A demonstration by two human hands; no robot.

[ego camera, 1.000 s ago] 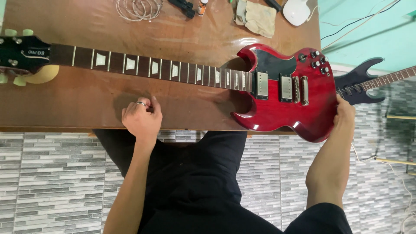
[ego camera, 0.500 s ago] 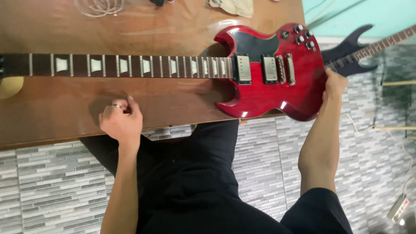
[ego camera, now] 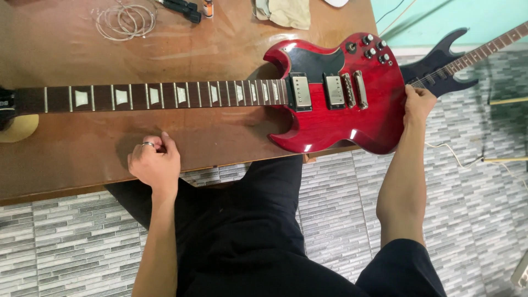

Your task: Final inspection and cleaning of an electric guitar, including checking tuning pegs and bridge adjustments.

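Observation:
A red electric guitar (ego camera: pixel 335 118) lies flat on the brown wooden table (ego camera: pixel 66 159), its dark neck (ego camera: pixel 154 96) pointing left and its body hanging over the right end. My right hand (ego camera: pixel 418 104) grips the rear edge of the guitar body. My left hand (ego camera: pixel 155 163), a ring on one finger, rests as a closed fist on the table near the front edge, just below the neck and not touching it. I see nothing in it.
A coil of wire strings (ego camera: pixel 124 21), a dark tool (ego camera: pixel 181 8) and a beige cloth (ego camera: pixel 286 12) lie at the table's far side. A dark guitar (ego camera: pixel 445 60) stands to the right by a green wall. The floor is grey tile (ego camera: pixel 330 209).
The view swung left and then back, so the guitar and table shifted in frame. Both hands kept their places on the table and the guitar body.

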